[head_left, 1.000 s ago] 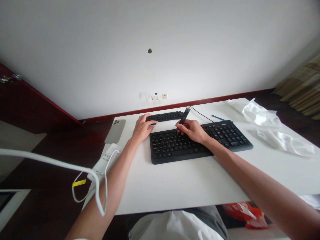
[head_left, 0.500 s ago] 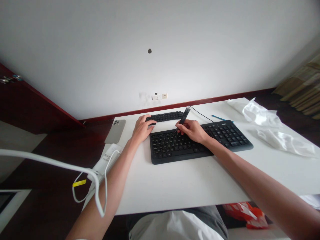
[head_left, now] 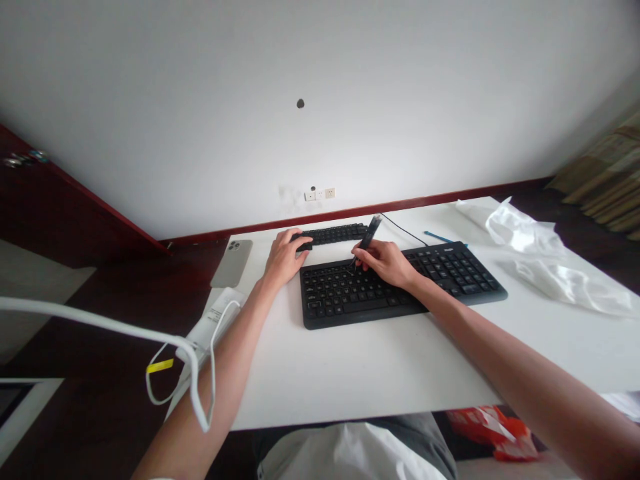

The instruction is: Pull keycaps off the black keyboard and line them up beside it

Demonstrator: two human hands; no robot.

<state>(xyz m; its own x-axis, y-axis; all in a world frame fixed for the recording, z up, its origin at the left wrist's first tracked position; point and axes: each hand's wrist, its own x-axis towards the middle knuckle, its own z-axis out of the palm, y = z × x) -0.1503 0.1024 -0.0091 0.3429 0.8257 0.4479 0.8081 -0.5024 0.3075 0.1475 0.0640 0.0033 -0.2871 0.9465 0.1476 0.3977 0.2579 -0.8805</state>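
Note:
My right hand [head_left: 387,261] is closed on a slim black tool [head_left: 370,233], probably a keycap puller, held tilted like a pen. Its thin wire end points down at the upper-middle keys of a black keyboard [head_left: 350,306], though contact is hard to make out. My left hand [head_left: 284,255] has curved fingers, with the thumb apart. Those fingertips reach the left end of a second, smaller-looking black keyboard or block of keys [head_left: 337,233] behind the first. A small dark piece [head_left: 305,246] shows by the fingertips; whether it is loose is unclear.
Left on the white table [head_left: 300,373] lie a grey phone [head_left: 233,263] and a white power strip [head_left: 215,313] with a looped white cable [head_left: 193,357]. A blue stick [head_left: 439,237] lies behind the big keyboard. Crumpled clear plastic [head_left: 525,230] covers the right side.
Almost nothing differs. The view has shifted very slightly, while both hands and the black tool keep their places over the keys.

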